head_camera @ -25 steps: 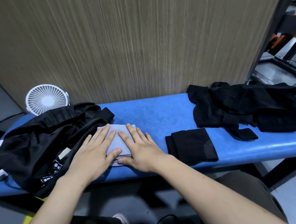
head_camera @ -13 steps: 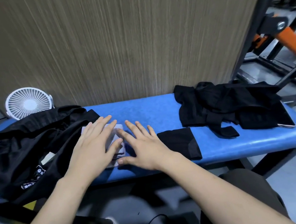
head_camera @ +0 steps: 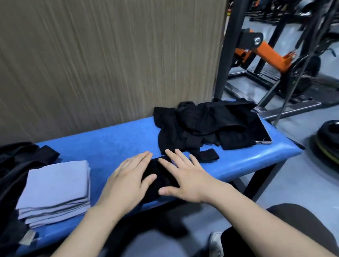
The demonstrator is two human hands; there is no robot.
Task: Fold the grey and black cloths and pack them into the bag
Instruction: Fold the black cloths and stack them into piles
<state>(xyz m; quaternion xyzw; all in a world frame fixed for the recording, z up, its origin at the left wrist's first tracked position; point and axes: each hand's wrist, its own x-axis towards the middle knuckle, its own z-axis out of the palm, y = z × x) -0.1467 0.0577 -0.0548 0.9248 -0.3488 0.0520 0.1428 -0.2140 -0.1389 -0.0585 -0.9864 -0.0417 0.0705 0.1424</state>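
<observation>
2 flat, open hands, left [head_camera: 126, 182] and right [head_camera: 189, 176], press a soft, light black cloth [head_camera: 160, 180]; grey cloth [head_camera: 54, 194] at 9 o'clock. Best pinched at its edges.

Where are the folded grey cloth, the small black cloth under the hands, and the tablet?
folded grey cloth [head_camera: 57, 182]: head view, middle of its top face.
small black cloth [head_camera: 159, 176]: head view, bare patch between the hands.
tablet [head_camera: 260, 130]: head view, exposed dark screen.
</observation>
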